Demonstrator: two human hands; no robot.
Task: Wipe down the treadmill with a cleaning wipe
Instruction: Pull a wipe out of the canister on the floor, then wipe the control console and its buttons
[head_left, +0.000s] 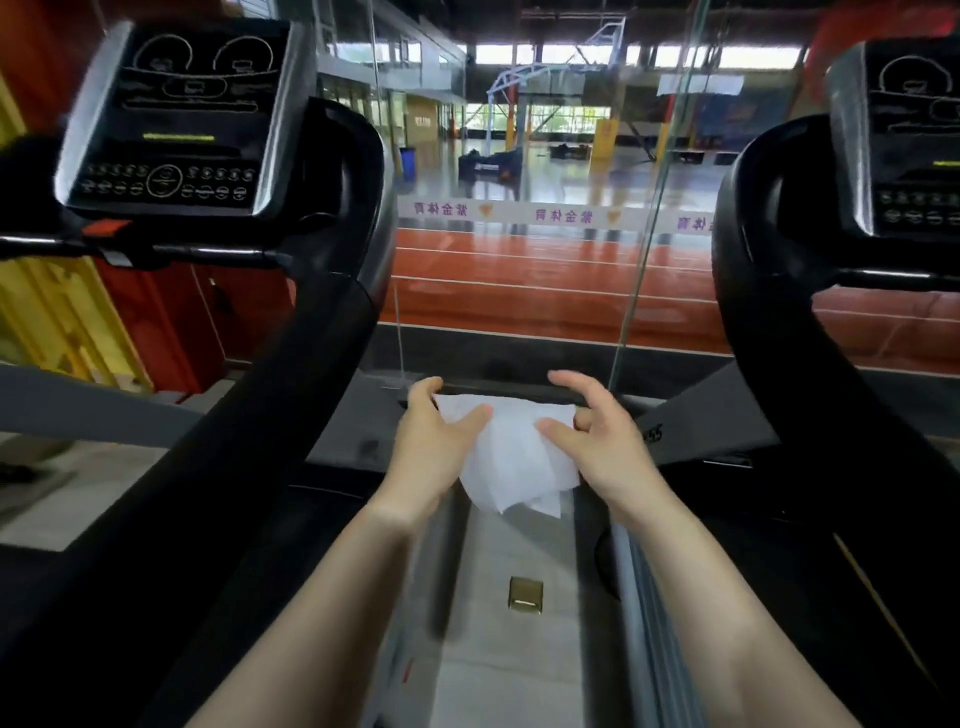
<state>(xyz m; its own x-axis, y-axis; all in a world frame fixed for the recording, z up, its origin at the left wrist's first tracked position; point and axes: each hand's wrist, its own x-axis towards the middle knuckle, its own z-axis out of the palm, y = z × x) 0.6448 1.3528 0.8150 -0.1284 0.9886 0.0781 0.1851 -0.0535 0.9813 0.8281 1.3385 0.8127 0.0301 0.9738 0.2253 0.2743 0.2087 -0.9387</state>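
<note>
A white cleaning wipe (511, 452) is being held up between two bare hands, in the gap between two treadmills. The left hand (434, 447) is pinching its upper left corner, thumb laid across the sheet. The right hand (597, 441) is gripping the right edge with thumb and a lower finger, while its upper fingers are arched loosely above, holding nothing.

The wipe is being kept in the air, touching no machine; its lower folds are hanging crumpled. No surface is being wiped yet, by the look of it.

Risks are judged as follows: the sheet could be torn if it is pulled apart too hard, or dropped into the narrow floor channel (514, 670) below, where a small brass-coloured block (525, 595) is lying.

Room is being limited by the left treadmill's black handrail (291, 395) and the right treadmill's handrail (789, 395). The left console (176, 119) is standing well above and apart. A glass wall (519, 291) is closing off the front.
</note>
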